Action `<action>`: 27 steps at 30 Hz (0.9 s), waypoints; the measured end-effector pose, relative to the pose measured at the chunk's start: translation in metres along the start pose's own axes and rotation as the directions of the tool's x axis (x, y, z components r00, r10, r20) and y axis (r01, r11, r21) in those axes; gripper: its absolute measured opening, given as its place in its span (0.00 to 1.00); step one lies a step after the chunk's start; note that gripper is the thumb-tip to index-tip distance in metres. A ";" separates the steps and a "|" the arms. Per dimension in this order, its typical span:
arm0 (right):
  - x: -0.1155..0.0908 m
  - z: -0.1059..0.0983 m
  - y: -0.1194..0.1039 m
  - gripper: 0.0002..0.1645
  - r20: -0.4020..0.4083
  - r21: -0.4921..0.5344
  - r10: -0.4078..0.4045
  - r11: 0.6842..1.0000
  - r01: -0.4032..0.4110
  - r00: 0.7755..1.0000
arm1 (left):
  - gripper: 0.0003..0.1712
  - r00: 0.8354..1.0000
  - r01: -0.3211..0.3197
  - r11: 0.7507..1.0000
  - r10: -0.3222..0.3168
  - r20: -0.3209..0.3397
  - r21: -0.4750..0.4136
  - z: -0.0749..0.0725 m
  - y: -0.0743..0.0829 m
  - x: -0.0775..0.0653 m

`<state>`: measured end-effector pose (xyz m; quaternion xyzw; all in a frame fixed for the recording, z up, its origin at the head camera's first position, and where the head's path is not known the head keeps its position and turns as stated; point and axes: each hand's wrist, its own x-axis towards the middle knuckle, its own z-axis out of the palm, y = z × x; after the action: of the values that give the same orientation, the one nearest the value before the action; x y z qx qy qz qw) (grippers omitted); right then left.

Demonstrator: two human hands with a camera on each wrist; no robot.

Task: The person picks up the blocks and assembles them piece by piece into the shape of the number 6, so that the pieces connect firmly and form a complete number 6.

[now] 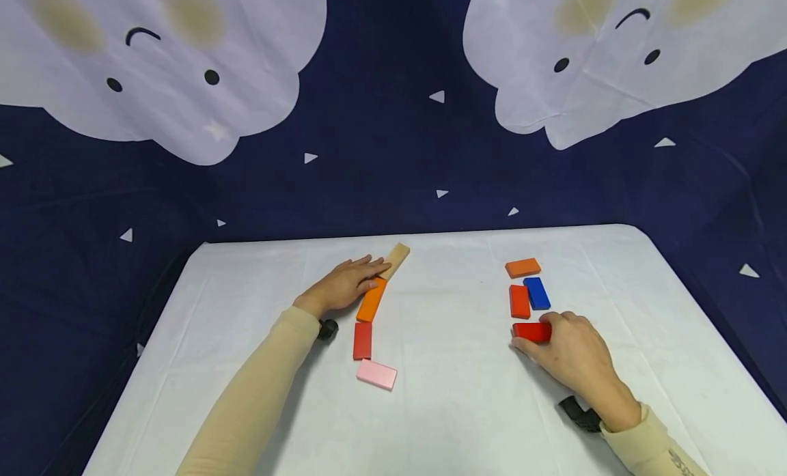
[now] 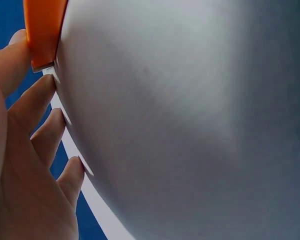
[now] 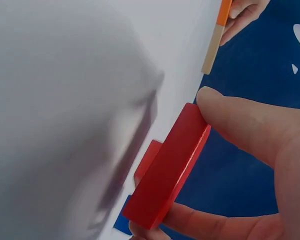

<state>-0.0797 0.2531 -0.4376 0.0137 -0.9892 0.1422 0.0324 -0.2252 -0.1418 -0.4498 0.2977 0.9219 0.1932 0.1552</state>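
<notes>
My right hand (image 1: 576, 350) pinches a red block (image 3: 167, 170) between thumb and fingers; in the right wrist view it stands off the white cloth, its shadow beside it. My left hand (image 1: 344, 285) lies palm down with extended fingers at the joint of a plain wooden block (image 1: 397, 257) and an orange block (image 1: 371, 300). In the left wrist view the thumb is right at the orange block's end. These two continue into another red block (image 1: 363, 341) and a pink block (image 1: 377, 374), forming a bent line.
Beyond my right hand lie a third red block (image 1: 519, 302), a blue block (image 1: 537, 294) and a second orange block (image 1: 522, 268). The white-covered table (image 1: 449, 408) ends at a dark blue curtain (image 1: 381, 189) with cloud shapes. Each wrist wears a black strap.
</notes>
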 end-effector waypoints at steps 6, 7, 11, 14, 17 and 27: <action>-0.002 -0.001 -0.009 0.42 -0.025 0.015 -0.050 0.999 0.050 0.998 | 0.30 1.000 -0.002 1.000 0.002 0.004 -0.001 0.000 0.000 0.000; -0.003 -0.001 -0.010 0.42 -0.030 0.018 -0.059 0.998 0.059 0.998 | 0.30 1.000 -0.002 1.000 0.002 0.004 0.000 0.000 0.000 0.000; -0.004 0.001 -0.017 0.40 -0.056 0.023 -0.096 0.995 0.098 0.994 | 0.30 1.000 -0.005 1.000 0.005 0.000 0.003 0.001 -0.002 0.001; -0.006 0.002 -0.023 0.38 -0.065 0.027 -0.122 0.992 0.124 0.990 | 0.30 1.000 -0.010 1.000 0.010 -0.003 0.003 0.001 -0.002 0.001; -0.006 0.003 -0.028 0.39 -0.066 0.033 -0.136 0.990 0.138 0.989 | 0.30 1.000 -0.011 1.000 0.011 -0.003 0.001 0.001 -0.002 0.000; -0.003 0.009 -0.044 0.41 -0.072 0.088 -0.142 0.985 0.148 0.987 | 0.29 1.000 -0.003 1.000 0.003 0.002 0.009 0.000 -0.002 0.000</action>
<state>-0.0758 0.2081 -0.4339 0.0827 -0.9763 0.1857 0.0743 -0.2260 -0.1430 -0.4511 0.2998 0.9222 0.1890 0.1547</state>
